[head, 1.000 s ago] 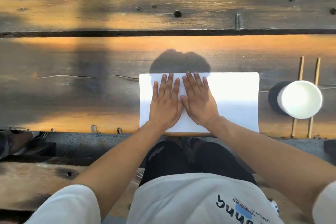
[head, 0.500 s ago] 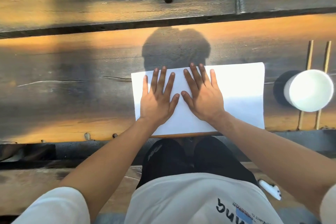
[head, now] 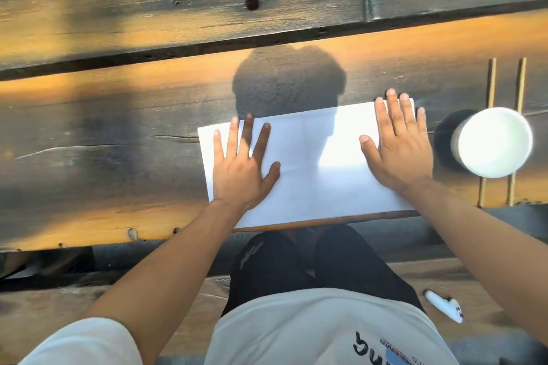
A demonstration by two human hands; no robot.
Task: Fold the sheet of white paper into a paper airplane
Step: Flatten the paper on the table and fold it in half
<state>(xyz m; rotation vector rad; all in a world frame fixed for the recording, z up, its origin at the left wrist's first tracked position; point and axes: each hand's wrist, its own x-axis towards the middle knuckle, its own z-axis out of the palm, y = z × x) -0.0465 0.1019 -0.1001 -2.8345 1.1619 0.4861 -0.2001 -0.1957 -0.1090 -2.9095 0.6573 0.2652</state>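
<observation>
The white paper [head: 314,166] lies flat on the dark wooden table [head: 118,142], a wide rectangle near the front edge, slightly turned, its near edge over the table's edge. My left hand [head: 241,169] presses flat on the paper's left part with fingers spread. My right hand [head: 398,148] presses flat on its right end, fingertips reaching past the far edge. The paper's middle, between the hands, is bare and partly in my head's shadow.
A white paper cup [head: 495,142] stands just right of the paper, on two thin wooden sticks [head: 490,83]. A dark gap [head: 178,50] between planks runs across the far side. A small white object [head: 444,305] lies on the bench by my right leg.
Both hands slid apart from the paper's left-middle: the left to the left part, the right to the right end. The view tilted, so the paper looks turned.
</observation>
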